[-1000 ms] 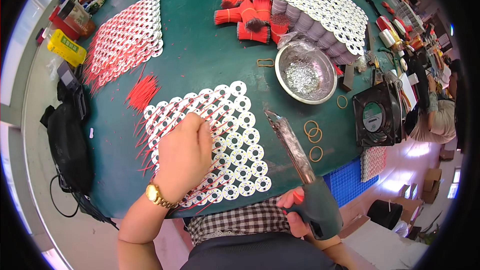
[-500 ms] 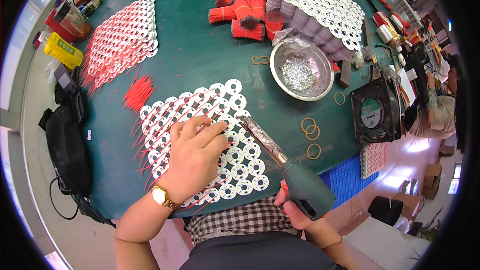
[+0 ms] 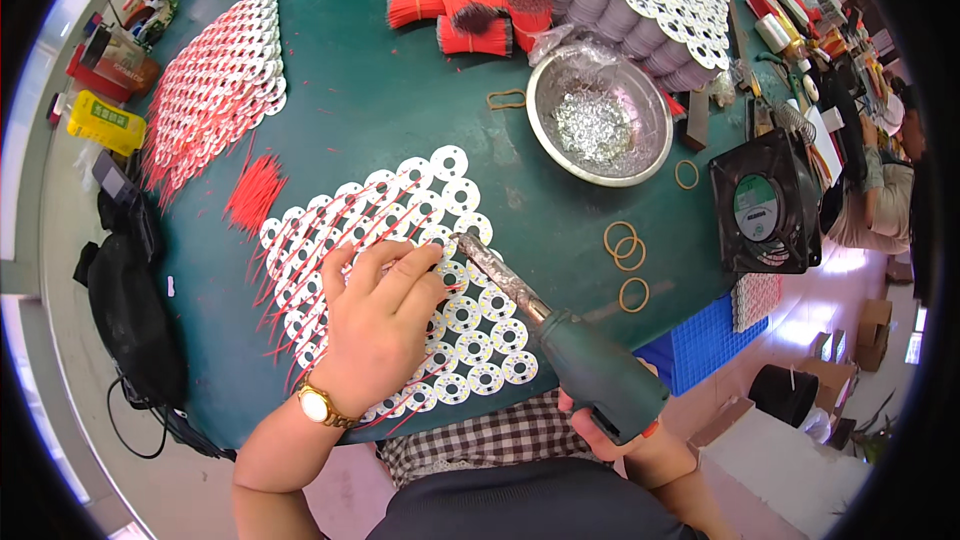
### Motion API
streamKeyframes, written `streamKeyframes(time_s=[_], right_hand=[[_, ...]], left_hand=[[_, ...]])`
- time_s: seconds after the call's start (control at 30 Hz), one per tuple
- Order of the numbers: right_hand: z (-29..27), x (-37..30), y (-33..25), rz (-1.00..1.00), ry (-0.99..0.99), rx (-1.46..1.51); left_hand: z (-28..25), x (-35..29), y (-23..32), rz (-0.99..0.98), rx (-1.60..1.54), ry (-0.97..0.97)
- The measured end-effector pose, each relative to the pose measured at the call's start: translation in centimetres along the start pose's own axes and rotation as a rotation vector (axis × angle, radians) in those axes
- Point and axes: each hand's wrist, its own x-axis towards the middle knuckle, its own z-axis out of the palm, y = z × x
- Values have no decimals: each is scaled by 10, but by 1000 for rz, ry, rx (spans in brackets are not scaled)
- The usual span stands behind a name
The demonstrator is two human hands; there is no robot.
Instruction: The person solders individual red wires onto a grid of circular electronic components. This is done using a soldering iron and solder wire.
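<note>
Holding one soldering iron [image 3: 598, 372] in the right hand [image 3: 600, 438].

A green tabletop [image 3: 345, 55] spreads across the room, its edges bowed by the lens. Along the left side, bright window panes [image 3: 52, 25] stand behind a pale frame [image 3: 43, 135], the light there whitish with a violet tinge. To the right, a pinkish, glossy floor [image 3: 735, 380] throws back glare in white patches. Cardboard boxes [image 3: 873, 328] stand on it near a black bin [image 3: 780, 395], and leafy greenery [image 3: 877, 437] shows at the lower right.
</note>
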Motion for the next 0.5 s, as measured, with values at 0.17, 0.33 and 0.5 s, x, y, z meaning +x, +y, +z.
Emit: streamKeyframes(time_s=[0.17, 0.33, 0.5], right_hand=[[-2, 0, 1, 43, -26, 32], [-2, 2, 2, -99, -29, -20], [-1, 0, 0, 12, -24, 58]], left_hand=[[2, 1, 1, -25, 14, 11], [3, 0, 1, -16, 17, 2], [2, 0, 1, -13, 13, 1]])
